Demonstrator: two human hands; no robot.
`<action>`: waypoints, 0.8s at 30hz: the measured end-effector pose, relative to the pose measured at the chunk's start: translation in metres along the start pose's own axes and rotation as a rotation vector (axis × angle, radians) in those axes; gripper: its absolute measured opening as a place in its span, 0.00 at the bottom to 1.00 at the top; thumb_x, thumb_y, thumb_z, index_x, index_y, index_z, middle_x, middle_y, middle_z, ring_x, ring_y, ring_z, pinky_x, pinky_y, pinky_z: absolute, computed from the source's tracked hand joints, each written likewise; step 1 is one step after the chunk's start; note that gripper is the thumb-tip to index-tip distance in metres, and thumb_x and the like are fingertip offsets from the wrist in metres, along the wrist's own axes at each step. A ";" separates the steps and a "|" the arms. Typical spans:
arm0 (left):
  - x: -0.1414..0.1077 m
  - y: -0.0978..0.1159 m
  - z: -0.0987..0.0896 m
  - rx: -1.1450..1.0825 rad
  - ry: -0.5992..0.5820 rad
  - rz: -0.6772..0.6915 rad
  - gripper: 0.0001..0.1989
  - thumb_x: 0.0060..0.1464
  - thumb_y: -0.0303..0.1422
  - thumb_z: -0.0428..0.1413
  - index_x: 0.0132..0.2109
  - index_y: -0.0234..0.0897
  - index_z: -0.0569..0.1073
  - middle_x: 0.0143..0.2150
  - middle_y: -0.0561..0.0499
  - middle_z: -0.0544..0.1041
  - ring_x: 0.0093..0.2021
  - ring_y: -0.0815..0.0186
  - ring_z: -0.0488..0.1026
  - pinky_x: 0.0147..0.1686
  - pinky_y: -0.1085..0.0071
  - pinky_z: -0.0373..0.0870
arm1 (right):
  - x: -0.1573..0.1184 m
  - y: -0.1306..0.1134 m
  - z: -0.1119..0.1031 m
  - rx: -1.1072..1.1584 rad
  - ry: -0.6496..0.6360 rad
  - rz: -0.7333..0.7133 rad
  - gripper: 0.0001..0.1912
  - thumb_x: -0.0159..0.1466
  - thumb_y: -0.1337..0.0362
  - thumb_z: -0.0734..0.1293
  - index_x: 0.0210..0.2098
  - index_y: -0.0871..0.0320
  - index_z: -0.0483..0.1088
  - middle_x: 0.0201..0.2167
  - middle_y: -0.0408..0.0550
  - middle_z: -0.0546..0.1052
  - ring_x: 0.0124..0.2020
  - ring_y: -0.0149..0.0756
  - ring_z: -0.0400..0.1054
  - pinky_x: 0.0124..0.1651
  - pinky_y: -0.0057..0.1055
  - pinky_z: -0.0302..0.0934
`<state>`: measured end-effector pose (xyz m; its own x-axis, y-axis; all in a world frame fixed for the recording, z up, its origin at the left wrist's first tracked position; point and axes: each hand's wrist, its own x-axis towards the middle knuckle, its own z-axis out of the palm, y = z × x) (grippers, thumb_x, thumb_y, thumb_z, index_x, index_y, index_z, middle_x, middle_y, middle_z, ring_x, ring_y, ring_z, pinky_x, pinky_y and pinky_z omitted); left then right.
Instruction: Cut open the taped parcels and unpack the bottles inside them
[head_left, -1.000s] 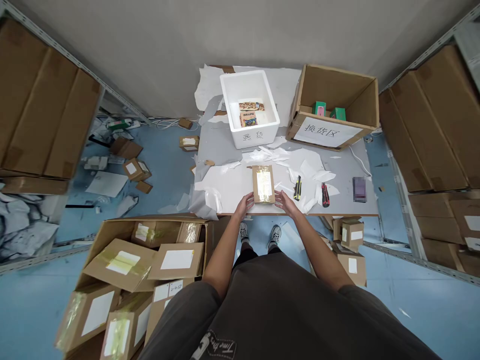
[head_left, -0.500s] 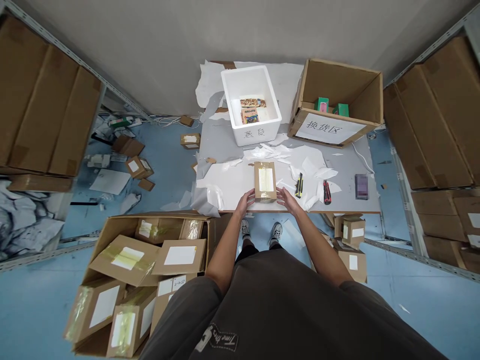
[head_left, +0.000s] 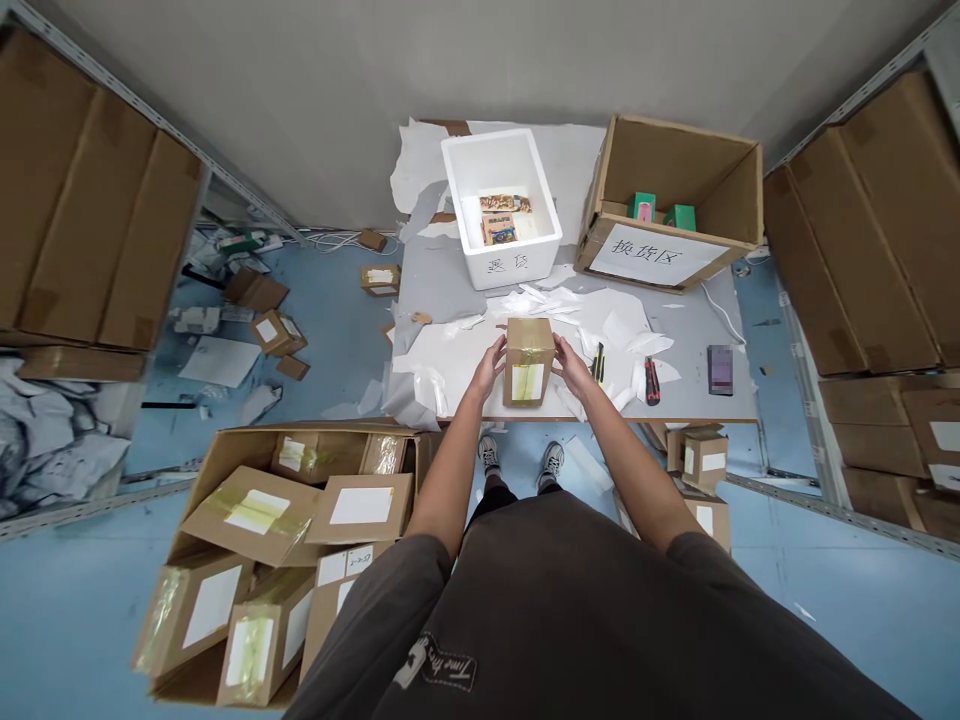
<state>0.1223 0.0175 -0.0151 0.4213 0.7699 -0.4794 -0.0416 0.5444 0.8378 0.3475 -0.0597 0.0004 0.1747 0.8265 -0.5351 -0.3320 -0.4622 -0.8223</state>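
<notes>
A small taped cardboard box (head_left: 528,345) stands on the paper-strewn table near its front edge. Its white label, crossed by yellowish tape, faces me. My left hand (head_left: 490,366) is against the box's left side, and my right hand (head_left: 572,366) presses its right side, so the box is held between both. Some fingertips are hidden along its sides. Just right of my right hand lies a yellow-and-black utility knife (head_left: 598,362). Farther right is a red-and-black utility knife (head_left: 652,381).
Behind are a white foam box (head_left: 517,268) with small packages inside and an open carton (head_left: 675,262) with two green boxes. A dark purple rectangular item (head_left: 721,370) lies at the table's right. A large carton (head_left: 217,440) full of parcels is at lower left.
The cardboard box has been tipped up, so its labelled face turned from upward to facing me. Both hands have moved slightly up along its sides.
</notes>
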 end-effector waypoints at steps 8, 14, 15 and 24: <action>-0.027 -0.039 -0.014 0.039 0.036 -0.104 0.34 0.73 0.49 0.48 0.81 0.52 0.65 0.85 0.54 0.58 0.85 0.54 0.52 0.80 0.53 0.54 | -0.021 0.037 -0.021 0.000 -0.011 0.105 0.41 0.73 0.28 0.57 0.78 0.35 0.65 0.83 0.44 0.60 0.81 0.51 0.57 0.78 0.57 0.55; -0.037 -0.059 -0.003 0.057 0.024 -0.116 0.35 0.73 0.46 0.49 0.83 0.52 0.60 0.86 0.57 0.57 0.85 0.57 0.54 0.80 0.55 0.55 | -0.023 0.063 -0.008 -0.011 0.014 0.124 0.39 0.69 0.27 0.62 0.74 0.30 0.69 0.82 0.38 0.61 0.76 0.50 0.64 0.77 0.57 0.57; -0.036 -0.058 -0.004 0.056 0.028 -0.125 0.35 0.73 0.47 0.49 0.83 0.52 0.61 0.85 0.56 0.58 0.85 0.56 0.55 0.80 0.55 0.56 | -0.022 0.063 -0.008 -0.013 0.017 0.121 0.39 0.69 0.27 0.62 0.74 0.31 0.70 0.82 0.38 0.63 0.75 0.50 0.65 0.77 0.57 0.57; -0.037 -0.064 -0.007 0.058 0.084 -0.119 0.36 0.71 0.56 0.49 0.80 0.52 0.65 0.84 0.51 0.62 0.81 0.53 0.62 0.75 0.56 0.65 | -0.022 0.065 -0.011 -0.014 -0.055 0.137 0.43 0.71 0.27 0.60 0.78 0.35 0.66 0.83 0.38 0.59 0.76 0.50 0.64 0.79 0.51 0.55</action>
<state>0.1032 -0.0435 -0.0527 0.3424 0.7279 -0.5941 0.0570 0.6150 0.7865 0.3319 -0.1115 -0.0430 0.0776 0.7717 -0.6312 -0.3363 -0.5757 -0.7452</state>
